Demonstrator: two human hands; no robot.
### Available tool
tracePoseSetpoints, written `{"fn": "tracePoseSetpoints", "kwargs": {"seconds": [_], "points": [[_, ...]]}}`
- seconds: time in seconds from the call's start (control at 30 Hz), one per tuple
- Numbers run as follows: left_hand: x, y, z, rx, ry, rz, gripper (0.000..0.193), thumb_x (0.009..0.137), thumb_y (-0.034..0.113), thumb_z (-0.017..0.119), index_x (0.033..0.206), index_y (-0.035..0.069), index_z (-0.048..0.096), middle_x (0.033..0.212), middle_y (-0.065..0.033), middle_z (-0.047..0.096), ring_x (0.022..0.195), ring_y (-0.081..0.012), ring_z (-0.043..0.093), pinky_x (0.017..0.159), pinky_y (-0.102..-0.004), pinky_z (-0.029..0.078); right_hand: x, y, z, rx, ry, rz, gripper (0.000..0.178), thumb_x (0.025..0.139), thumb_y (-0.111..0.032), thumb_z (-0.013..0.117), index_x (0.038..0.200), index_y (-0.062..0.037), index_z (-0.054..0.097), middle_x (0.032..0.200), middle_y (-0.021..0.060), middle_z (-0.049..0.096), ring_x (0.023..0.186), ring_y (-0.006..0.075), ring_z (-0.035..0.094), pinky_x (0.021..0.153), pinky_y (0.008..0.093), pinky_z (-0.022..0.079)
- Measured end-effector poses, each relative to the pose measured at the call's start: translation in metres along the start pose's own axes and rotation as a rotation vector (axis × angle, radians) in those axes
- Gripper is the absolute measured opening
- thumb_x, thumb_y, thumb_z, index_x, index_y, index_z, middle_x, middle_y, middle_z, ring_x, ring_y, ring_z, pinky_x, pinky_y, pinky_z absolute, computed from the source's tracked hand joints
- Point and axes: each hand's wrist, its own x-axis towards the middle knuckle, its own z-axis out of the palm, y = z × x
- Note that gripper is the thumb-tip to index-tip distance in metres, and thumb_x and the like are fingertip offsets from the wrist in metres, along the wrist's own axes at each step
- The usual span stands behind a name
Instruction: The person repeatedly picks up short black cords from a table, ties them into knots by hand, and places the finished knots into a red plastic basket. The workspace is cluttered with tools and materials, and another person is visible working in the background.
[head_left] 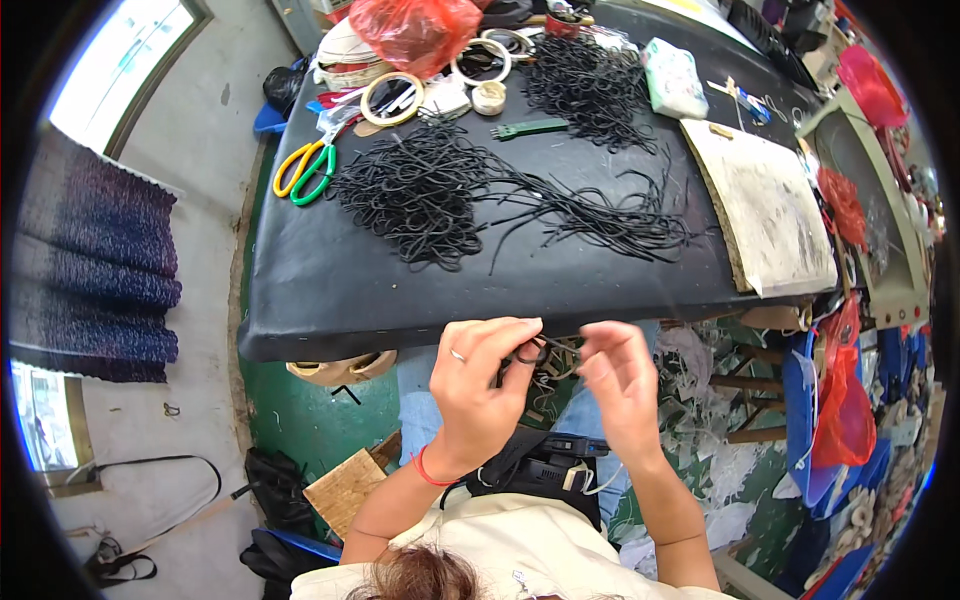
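1. The thing in hand is a short black cord loop [532, 352], held just in front of the near edge of the black counter [330, 290], over the person's lap.
2. The left hand [480, 385] has its grip closed on the loop's left side, thumb and forefinger pinching it. The right hand [615, 385] has its fingers bunched on the cord's right end, also grasping it, though the exact contact is partly hidden by the fingers.
3. Handling, as a judgement: the cord looks very light, thin and limp, with no stiffness of its own. It should bend wherever it is not supported, and it is not fragile. The surface looks matt, so it probably will not slip much.
4. The best hold seems to be a fingertip pinch close to the point being worked, one hand on each side, as now.
5. The cord's long axis runs roughly left to right, parallel to the counter's near edge. The curled part is toward the left hand and the straighter tail points toward the right hand.
6. On the counter, well behind the hands, lies a big tangle of like black cords [440, 195], with yellow and green scissors [305, 170] at its left.
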Motion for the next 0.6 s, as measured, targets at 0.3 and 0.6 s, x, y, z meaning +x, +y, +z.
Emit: {"fn": "tracePoseSetpoints", "kwargs": {"seconds": [0.3, 0.6], "points": [[0.002, 0.014, 0.014, 0.356, -0.024, 0.26, 0.045, 0.064, -0.003, 0.066, 0.108, 0.006, 0.06, 0.09, 0.0001, 0.063, 0.077, -0.0173, 0.049, 0.074, -0.0337, 0.034, 0.01, -0.003, 0.014, 0.056, 0.112, -0.069, 0.012, 0.089, -0.009, 0.058, 0.097, -0.0011, 0.058, 0.081, -0.0004, 0.06, 0.07, 0.0031, 0.051, 0.064, 0.0181, 0.043], [-0.003, -0.021, -0.029, -1.198, -0.49, -1.111, 0.057, 0.082, 0.013, 0.067, 0.129, -0.001, 0.038, 0.121, -0.0152, 0.051, 0.109, -0.0197, 0.052, 0.093, -0.0341, 0.044, 0.042, -0.003, -0.025, 0.152, -0.247, 0.022, 0.012, 0.087, -0.008, 0.06, 0.096, -0.0005, 0.06, 0.08, 0.0002, 0.059, 0.069, 0.0048, 0.052, 0.063, 0.0193, 0.043]]}}
